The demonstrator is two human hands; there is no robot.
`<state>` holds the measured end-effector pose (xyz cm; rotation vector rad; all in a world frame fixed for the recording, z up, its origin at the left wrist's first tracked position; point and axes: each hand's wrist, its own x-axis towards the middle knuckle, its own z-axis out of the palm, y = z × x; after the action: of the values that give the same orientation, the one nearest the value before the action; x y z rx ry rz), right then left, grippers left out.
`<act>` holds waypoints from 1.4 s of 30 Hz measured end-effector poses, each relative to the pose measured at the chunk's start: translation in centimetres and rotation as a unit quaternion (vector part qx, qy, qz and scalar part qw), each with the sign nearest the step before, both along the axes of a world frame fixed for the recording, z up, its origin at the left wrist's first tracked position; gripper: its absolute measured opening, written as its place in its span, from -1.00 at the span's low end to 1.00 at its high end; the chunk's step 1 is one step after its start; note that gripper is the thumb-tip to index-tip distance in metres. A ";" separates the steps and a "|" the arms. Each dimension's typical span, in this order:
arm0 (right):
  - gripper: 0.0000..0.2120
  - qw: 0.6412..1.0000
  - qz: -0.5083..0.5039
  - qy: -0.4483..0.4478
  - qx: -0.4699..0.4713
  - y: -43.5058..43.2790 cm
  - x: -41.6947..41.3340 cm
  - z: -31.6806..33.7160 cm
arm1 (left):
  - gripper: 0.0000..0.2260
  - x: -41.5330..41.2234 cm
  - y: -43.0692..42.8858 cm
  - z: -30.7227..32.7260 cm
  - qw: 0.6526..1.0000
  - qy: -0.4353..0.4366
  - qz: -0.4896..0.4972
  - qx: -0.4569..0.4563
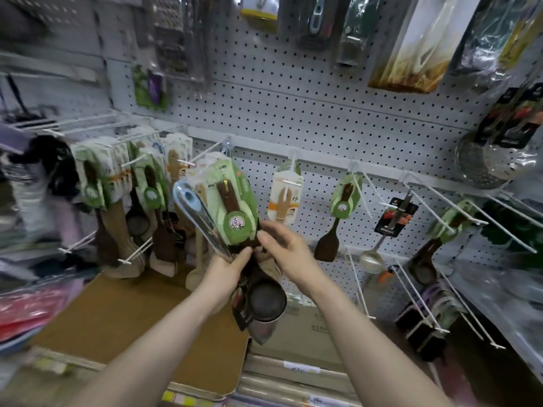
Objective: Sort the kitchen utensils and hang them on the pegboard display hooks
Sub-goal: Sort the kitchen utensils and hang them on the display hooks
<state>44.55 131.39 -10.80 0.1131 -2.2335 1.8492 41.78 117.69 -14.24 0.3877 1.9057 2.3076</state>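
My left hand (227, 267) grips a bunch of packaged utensils (235, 212) by their handles, held up in front of the white pegboard (308, 113). The bunch includes a dark wooden spoon on a green card, a blue-and-clear tool (194, 212) and a dark ladle bowl (266, 301) hanging below. My right hand (282, 245) pinches the bunch at the green card's lower edge. Wooden spatulas on green cards hang from white hooks at the left (147, 183) and singly at the middle (345, 198) and right (449, 224).
Several bare white hooks (458, 207) jut out at the right. A steel skimmer (493, 165) hangs at the far right, a steel ladle (373, 259) lower down. Cardboard boxes (123, 312) sit below my arms. Packaged tools hang along the top.
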 end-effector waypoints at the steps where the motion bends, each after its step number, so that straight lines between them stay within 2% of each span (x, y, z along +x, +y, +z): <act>1: -0.77 1.000 -0.005 -0.005 -0.010 -0.1 -0.1 -0.5 | -0.77 -0.3 -0.6 -0.7 1.000 -0.013 0.005 0.000; 4: -0.82 0.998 -0.057 -0.011 0.000 0.2 -0.4 -1.9 | -0.79 -0.8 -2.1 -2.3 0.998 -0.057 0.007 -0.021; 6: -0.81 0.992 -0.118 -0.028 -0.037 1.2 -1.0 -3.0 | -0.75 -1.2 -2.5 -3.2 0.997 -0.074 0.008 -0.036; 9: -0.67 0.974 -0.205 -0.050 -0.078 3.7 -2.8 -4.0 | -0.80 -1.6 -2.5 -3.2 0.995 -0.086 0.017 -0.039; 11: -0.53 0.969 -0.225 -0.064 -0.083 5.6 -4.1 -4.0 | -0.81 -2.0 -2.2 -3.2 0.996 -0.086 0.018 -0.035; 18: -0.15 0.980 -0.128 -0.148 -0.045 10.6 -10.5 -5.3 | -0.87 -4.3 0.1 -3.0 0.995 -0.061 0.052 -0.054; 23: 0.03 0.987 -0.062 -0.149 0.006 11.9 -13.7 -6.4 | -0.84 -5.7 2.0 -3.1 0.993 -0.069 0.080 -0.052; 24: -0.03 0.988 -0.049 -0.148 0.013 12.1 -14.2 -6.5 | -0.84 -6.0 2.4 -3.2 0.992 -0.076 0.084 -0.050; 27: -0.44 0.988 -0.018 -0.144 0.046 12.3 -15.7 -6.8 | -0.84 -6.6 3.2 -3.2 0.990 -0.088 0.098 -0.053; 29: -0.63 0.988 0.002 -0.147 0.053 12.2 -16.3 -7.0 | -0.82 -6.9 3.4 -3.3 0.989 -0.092 0.108 -0.050; 31: -0.68 0.987 0.017 -0.148 0.059 11.9 -16.6 -7.2 | -0.79 -7.0 3.6 -3.4 0.988 -0.091 0.115 -0.048; 36: -0.62 0.989 0.025 -0.113 0.087 11.0 -16.9 -8.2 | -0.78 -6.8 4.0 -3.4 0.986 -0.100 0.127 -0.028; 40: -0.83 0.992 0.039 -0.092 0.078 9.9 -16.1 -8.2 | -0.79 -6.4 4.4 -3.2 0.987 -0.092 0.130 -0.026; 42: -0.83 0.992 0.043 -0.075 0.089 9.2 -15.5 -8.8 | -0.79 -6.3 4.4 -3.2 0.987 -0.089 0.129 -0.026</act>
<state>29.04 140.58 -19.61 0.1067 -2.5327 1.7516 35.50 122.13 -17.48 -0.0742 2.0234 2.3438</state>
